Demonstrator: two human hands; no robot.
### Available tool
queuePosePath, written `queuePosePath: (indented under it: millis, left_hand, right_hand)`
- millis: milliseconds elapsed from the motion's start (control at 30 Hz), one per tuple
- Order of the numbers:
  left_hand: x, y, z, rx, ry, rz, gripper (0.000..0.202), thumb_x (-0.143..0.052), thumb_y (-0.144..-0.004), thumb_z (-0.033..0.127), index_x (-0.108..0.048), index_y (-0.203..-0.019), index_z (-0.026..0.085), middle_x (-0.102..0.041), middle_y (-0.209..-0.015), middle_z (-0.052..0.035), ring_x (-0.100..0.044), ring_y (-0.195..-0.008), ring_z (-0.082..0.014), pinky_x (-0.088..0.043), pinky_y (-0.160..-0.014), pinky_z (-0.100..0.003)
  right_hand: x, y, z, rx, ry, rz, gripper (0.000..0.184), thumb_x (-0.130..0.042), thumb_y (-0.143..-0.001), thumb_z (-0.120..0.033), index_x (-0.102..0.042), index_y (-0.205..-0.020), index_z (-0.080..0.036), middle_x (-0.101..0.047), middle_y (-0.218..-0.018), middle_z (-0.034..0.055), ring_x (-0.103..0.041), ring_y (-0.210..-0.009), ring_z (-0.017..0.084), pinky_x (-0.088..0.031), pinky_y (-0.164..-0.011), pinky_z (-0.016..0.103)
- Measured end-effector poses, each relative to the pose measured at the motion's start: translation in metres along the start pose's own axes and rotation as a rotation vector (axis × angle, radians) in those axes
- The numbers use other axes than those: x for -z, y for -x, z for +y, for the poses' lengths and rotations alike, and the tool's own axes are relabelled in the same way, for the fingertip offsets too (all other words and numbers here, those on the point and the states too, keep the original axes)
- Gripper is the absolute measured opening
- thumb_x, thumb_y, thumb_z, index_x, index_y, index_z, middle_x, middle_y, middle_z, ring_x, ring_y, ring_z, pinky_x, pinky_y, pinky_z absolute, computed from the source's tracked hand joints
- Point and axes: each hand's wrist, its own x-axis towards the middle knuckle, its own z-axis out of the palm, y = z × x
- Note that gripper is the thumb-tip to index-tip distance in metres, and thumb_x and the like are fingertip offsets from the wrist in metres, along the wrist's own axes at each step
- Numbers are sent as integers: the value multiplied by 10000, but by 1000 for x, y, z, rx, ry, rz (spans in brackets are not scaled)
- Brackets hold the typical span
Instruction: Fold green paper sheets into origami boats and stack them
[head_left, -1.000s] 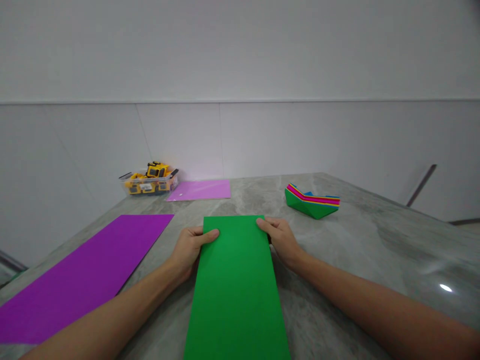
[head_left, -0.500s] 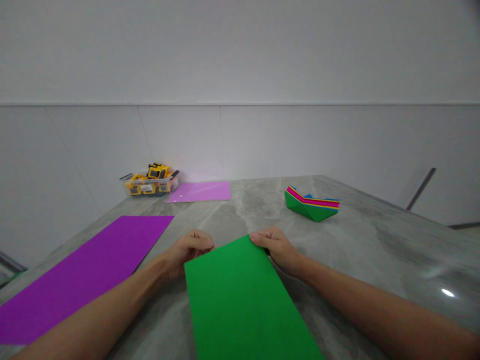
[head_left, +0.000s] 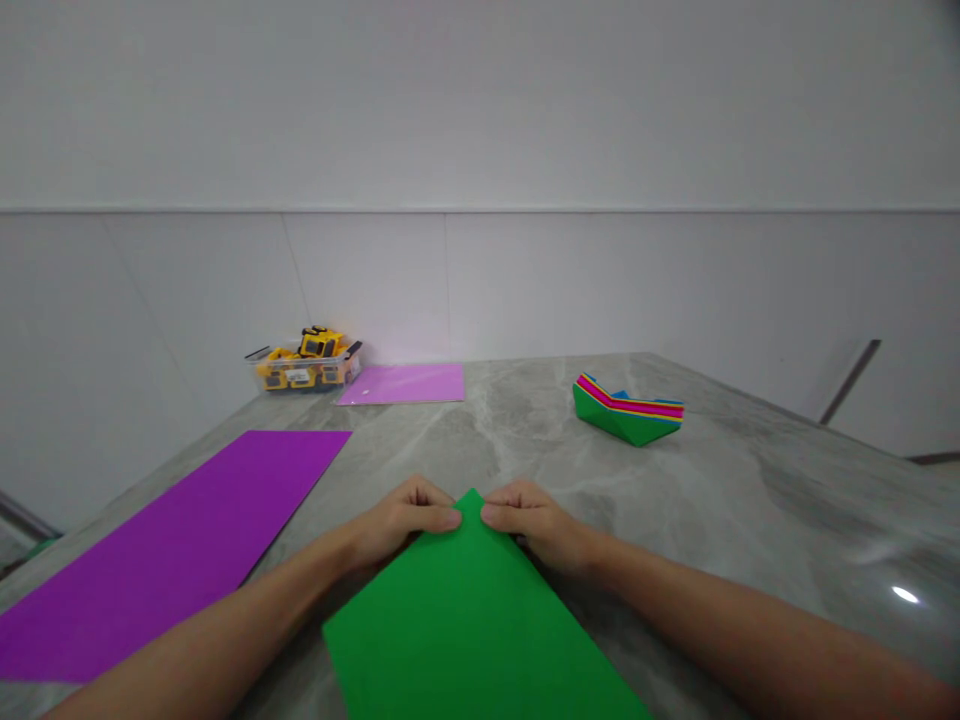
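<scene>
A green paper sheet (head_left: pixel 465 620) lies turned on the grey marble table (head_left: pixel 750 500), one corner pointing away from me. My left hand (head_left: pixel 401 520) pinches the sheet just left of that far corner, fingers curled. On the other side of the corner my right hand (head_left: pixel 536 520) pinches the sheet in the same way. The two hands nearly meet at the tip.
A large purple sheet (head_left: pixel 180 540) lies at the left. A smaller pink sheet (head_left: pixel 405 383) and a clear box of yellow toy vehicles (head_left: pixel 306 365) sit at the back by the wall. A stack of folded coloured paper boats (head_left: pixel 628 412) rests at the right.
The green sheet has been rotated so a corner points forward and has slid toward me. Both hands moved inward from the sheet's far corners to meet at that tip.
</scene>
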Motion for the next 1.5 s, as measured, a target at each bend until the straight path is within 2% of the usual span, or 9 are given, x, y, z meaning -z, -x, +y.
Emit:
queuePosePath:
  millis: [100,200,500,567,767,933,1067,1333,1500]
  left_hand:
    - [-5,-2,0,-94,-81,13,513,-667,-751,547,-447,-479,172,-297,-456,71,-217,-422,-66,-146,-425,-242]
    - [-8,-3,0,-163,-204,20,523,-634,-782,555,-409,-497,178,-286,-476,73,-219,-439,-67,-149,-427,-236]
    - [2,-11,-6,-281,-251,113,518,-570,-810,594,-361,-551,198,-270,-494,82,-225,-446,-70,-178,-418,-216]
    - [4,-11,-6,-281,-271,90,530,-567,-814,597,-346,-545,198,-257,-499,81,-215,-451,-71,-167,-423,-222]
    - [1,-5,-3,-215,-348,-108,555,-552,-807,630,-386,-520,185,-271,-498,69,-224,-458,-74,-167,-435,-238]
    - [1,-7,0,-263,-506,-33,511,-518,-837,543,-330,-508,200,-237,-495,72,-212,-459,-77,-166,-438,-240]
    - [15,-11,4,-293,-540,29,491,-531,-826,480,-305,-491,202,-227,-485,72,-204,-458,-78,-156,-443,-243]
    - [53,-13,2,-323,-598,88,490,-546,-810,492,-310,-495,200,-223,-493,70,-202,-470,-80,-141,-445,-245]
    - [68,-15,-1,-343,-608,113,478,-544,-813,478,-308,-504,200,-219,-503,71,-193,-474,-80,-134,-457,-253]
  right_hand:
    - [-9,2,-1,-20,85,-62,485,-625,-735,-565,-402,-521,-190,-320,-452,-82,-245,-388,46,-173,-379,215]
    - [-14,1,-2,-11,126,-70,495,-611,-756,-543,-362,-503,-197,-285,-438,-91,-218,-377,38,-150,-368,215]
    - [-3,-5,1,-32,13,-82,471,-657,-712,-542,-424,-520,-180,-361,-432,-85,-269,-361,38,-195,-356,203]
    - [-3,-2,-1,-48,46,-91,470,-652,-719,-525,-410,-506,-183,-344,-424,-89,-255,-356,36,-192,-352,200]
    - [-8,2,-2,-66,192,-75,465,-616,-750,-430,-330,-469,-195,-271,-416,-100,-219,-357,26,-151,-348,192]
    - [-8,-4,0,-50,186,-46,430,-603,-729,-394,-329,-461,-201,-260,-416,-100,-203,-367,28,-153,-351,197]
    - [-6,-6,0,-42,146,-57,440,-612,-719,-435,-350,-458,-197,-281,-404,-96,-218,-362,29,-168,-349,192]
    - [-5,-1,-4,-150,145,-108,381,-570,-698,-439,-445,-435,-195,-390,-334,-63,-316,-263,54,-220,-260,182]
    - [-5,1,-7,-159,126,-170,389,-565,-708,-454,-467,-445,-184,-429,-336,-50,-343,-257,50,-246,-257,166]
